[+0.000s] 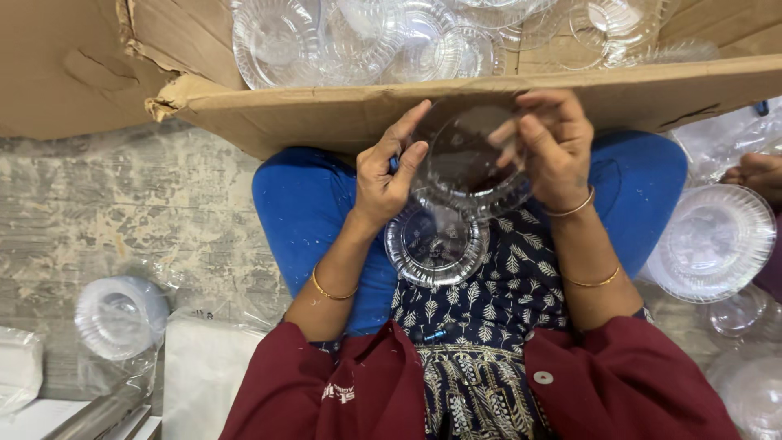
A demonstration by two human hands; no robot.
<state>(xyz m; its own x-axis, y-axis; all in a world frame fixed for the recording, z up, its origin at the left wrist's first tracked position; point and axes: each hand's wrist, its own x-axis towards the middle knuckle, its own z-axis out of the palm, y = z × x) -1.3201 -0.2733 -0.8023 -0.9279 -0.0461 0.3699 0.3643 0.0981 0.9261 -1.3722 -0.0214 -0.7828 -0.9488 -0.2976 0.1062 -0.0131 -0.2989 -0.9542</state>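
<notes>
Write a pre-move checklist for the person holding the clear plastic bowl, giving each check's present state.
1. Both hands on the clear ribbed plastic bowl: ok; left hand and right hand grip opposite rims.
2. Bowl free of the brown cardboard box edge: cannot tell; it overlaps the edge in view.
3. Second clear plastic bowl steady in the lap: ok; it lies flat on the patterned dress.
4. Stock at hand: ok; clear bowls fill the box.
5. Stack of clear bowls on the right apart from the elbow: ok.
6. Held bowl uncracked: cannot tell.
</notes>
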